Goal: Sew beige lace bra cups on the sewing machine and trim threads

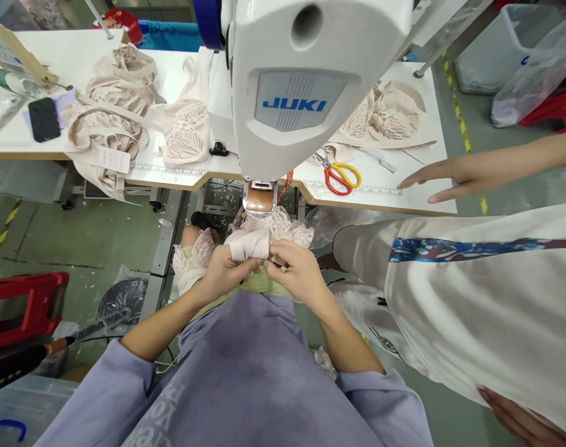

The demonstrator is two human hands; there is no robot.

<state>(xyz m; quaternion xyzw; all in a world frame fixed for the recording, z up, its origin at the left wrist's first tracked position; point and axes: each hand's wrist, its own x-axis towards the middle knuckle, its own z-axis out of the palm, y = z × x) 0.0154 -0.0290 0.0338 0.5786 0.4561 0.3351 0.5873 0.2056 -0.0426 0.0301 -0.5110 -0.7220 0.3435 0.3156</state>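
Note:
Between my two hands, above my lap, is a pale beige strip of fabric, part of a lace bra. My left hand pinches its left side, thumb pointing inward. At the other side, my right hand has its fingers closed on the fabric's edge. Lace bra parts spread over my lap behind and to the left of the hands. Just beyond them hangs the white JUKI sewing machine head, with its rounded brown and metal end close above the lace.
Red and yellow scissors lie on the white table. Beige lace bras are piled left of the machine, near a black phone. At right stands a co-worker in white, one hand over the table edge. A red stool stands left.

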